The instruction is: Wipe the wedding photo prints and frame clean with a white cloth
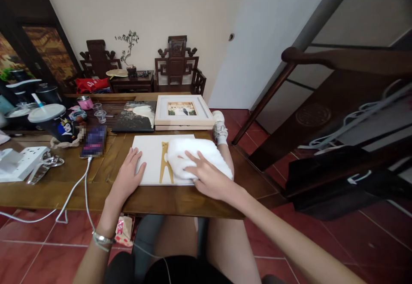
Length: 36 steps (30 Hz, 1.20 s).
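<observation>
On the near part of the wooden table lies a flat white board (148, 161) with a gold, long-legged cut-out shape (165, 163) on its face. A thick, fluffy white cloth (214, 153) covers the board's right side and reaches past its edge. My right hand (207, 176) grips this cloth from above, fingers spread over the pile and thumb at its near edge. My left hand (128, 174) rests open at the board's left edge, fingertips touching it, with nothing held. What lies under the cloth is hidden.
Behind the board are a dark photo panel (135, 116) and a pale framed picture (206, 114). To the left stand a phone (93, 141) on a white cable, a lidded dark cup (61, 127) and a white power strip (22, 163). A wooden stair rail (264, 99) rises at right.
</observation>
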Motion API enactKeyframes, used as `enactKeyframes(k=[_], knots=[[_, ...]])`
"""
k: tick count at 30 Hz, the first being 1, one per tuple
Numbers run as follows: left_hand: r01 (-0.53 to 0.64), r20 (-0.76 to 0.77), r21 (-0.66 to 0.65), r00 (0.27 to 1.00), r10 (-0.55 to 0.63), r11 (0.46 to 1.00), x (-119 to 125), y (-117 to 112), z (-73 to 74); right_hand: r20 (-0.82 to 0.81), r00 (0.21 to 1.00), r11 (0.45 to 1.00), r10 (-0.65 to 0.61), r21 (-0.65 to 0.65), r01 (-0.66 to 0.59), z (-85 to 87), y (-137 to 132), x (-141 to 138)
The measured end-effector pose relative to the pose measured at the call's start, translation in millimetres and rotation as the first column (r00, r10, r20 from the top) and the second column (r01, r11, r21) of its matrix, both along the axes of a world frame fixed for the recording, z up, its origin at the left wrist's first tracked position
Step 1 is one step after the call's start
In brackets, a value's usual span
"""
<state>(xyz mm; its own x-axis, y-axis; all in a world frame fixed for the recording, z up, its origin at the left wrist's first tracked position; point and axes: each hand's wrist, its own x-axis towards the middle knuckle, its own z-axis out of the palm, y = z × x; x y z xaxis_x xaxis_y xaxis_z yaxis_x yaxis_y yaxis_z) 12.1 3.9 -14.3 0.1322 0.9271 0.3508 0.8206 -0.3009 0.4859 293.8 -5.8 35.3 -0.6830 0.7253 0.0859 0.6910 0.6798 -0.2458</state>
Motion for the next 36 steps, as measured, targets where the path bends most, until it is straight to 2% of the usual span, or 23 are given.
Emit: enactKeyframes(k=[3, 6, 9, 13, 16, 19, 24, 26, 29, 34, 36], knots=[[-0.001, -0.009, 0.003, 1.000, 0.001, 1.000, -0.7, 0.9, -0.7, -0.015, 0.997, 0.996, -0.082, 0.046, 0.082, -5.5, 27.3, -6.9], [-0.005, -0.019, 0.011, 1.000, 0.005, 1.000, -1.5, 1.8, -0.4, -0.007, 0.991, 0.989, -0.132, 0.065, 0.132, -8.0, 31.3, -13.9], [-0.007, -0.018, 0.015, 1.000, 0.007, 1.000, -2.4, 2.3, 0.3, 0.006, 0.991, 0.991, -0.132, 0.038, 0.131, -6.7, 9.4, -18.7], [0.000, 0.000, 0.011, 1.000, 0.000, 1.000, -3.3, 2.3, 1.3, -0.034, 0.999, 0.999, -0.037, 0.009, 0.037, -4.3, -29.2, -15.4], [-0.006, 0.005, 0.008, 1.000, 0.006, 1.000, -3.7, 2.3, 1.5, -0.072, 0.997, 1.000, 0.022, -0.005, -0.023, -3.5, -37.3, -6.9], [-0.011, 0.001, 0.001, 1.000, 0.011, 1.000, -3.8, 2.3, 1.4, -0.092, 0.996, 1.000, 0.011, -0.004, -0.012, -3.9, -20.7, 1.8], [-0.010, 0.002, -0.002, 1.000, 0.010, 1.000, -2.7, 2.0, 0.9, -0.067, 0.991, 0.993, -0.117, 0.028, 0.119, -6.6, 27.9, 8.9], [-0.011, 0.006, -0.005, 1.000, 0.011, 1.000, -2.4, 1.8, 1.0, -0.053, 0.988, 0.989, -0.143, 0.036, 0.145, -7.3, 34.7, 8.4], [-0.013, 0.017, -0.010, 1.000, 0.014, 1.000, -2.4, 1.5, 1.6, -0.043, 0.993, 0.993, -0.107, 0.038, 0.109, -6.9, 16.7, 5.4], [-0.012, 0.024, -0.009, 1.000, 0.012, 1.000, -2.2, 0.5, 2.7, -0.087, 0.995, 0.999, 0.046, -0.011, -0.048, -3.5, -49.9, 2.8], [-0.013, 0.023, -0.007, 1.000, 0.013, 1.000, -2.0, 0.3, 2.9, -0.089, 0.993, 0.997, 0.073, -0.032, -0.076, -1.6, -65.2, 3.8]])
